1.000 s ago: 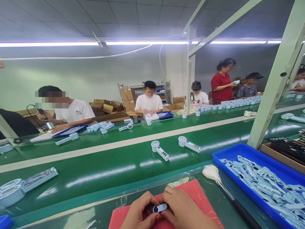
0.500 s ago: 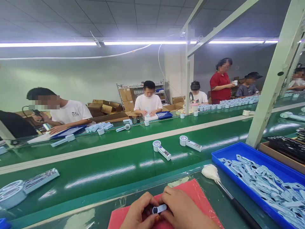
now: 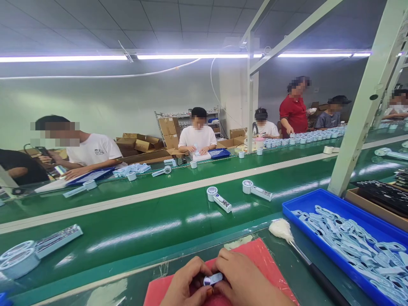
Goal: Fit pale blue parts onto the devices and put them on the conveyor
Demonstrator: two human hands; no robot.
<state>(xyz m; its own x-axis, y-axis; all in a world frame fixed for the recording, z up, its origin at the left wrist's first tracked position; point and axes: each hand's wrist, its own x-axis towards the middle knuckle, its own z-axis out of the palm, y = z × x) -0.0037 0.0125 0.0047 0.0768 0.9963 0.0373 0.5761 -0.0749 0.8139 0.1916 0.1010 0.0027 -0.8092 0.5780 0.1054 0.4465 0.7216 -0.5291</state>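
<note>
Between my two hands is a small light-blue plastic part (image 3: pixel 213 279) with a dark round spot at its left end. My left hand (image 3: pixel 188 282) pinches that end between thumb and fingers. Closed on the other end, my right hand (image 3: pixel 244 276) has its fingertips close to the left ones. Both hands are over a red mat (image 3: pixel 266 259) at the bench's front edge. My palms and fingers hide much of the part's underside. To the right, a blue tray (image 3: pixel 288 208) holds many similar light-blue parts.
A black-handled tool with a white wrapped tip (image 3: pixel 282 230) lies beside the mat. Handheld fan bodies (image 3: pixel 222 203) lie on the green conveyor belt (image 3: pixel 137 233). A pale metal post (image 3: pixel 360 106) rises at the right. Several co-workers (image 3: pixel 197 136) sit or stand across the belt.
My hands and the blue part stay almost still. The fan bodies on the near belt have shifted slightly right. Across the belt, the person in red has lowered an arm toward the row of parts.
</note>
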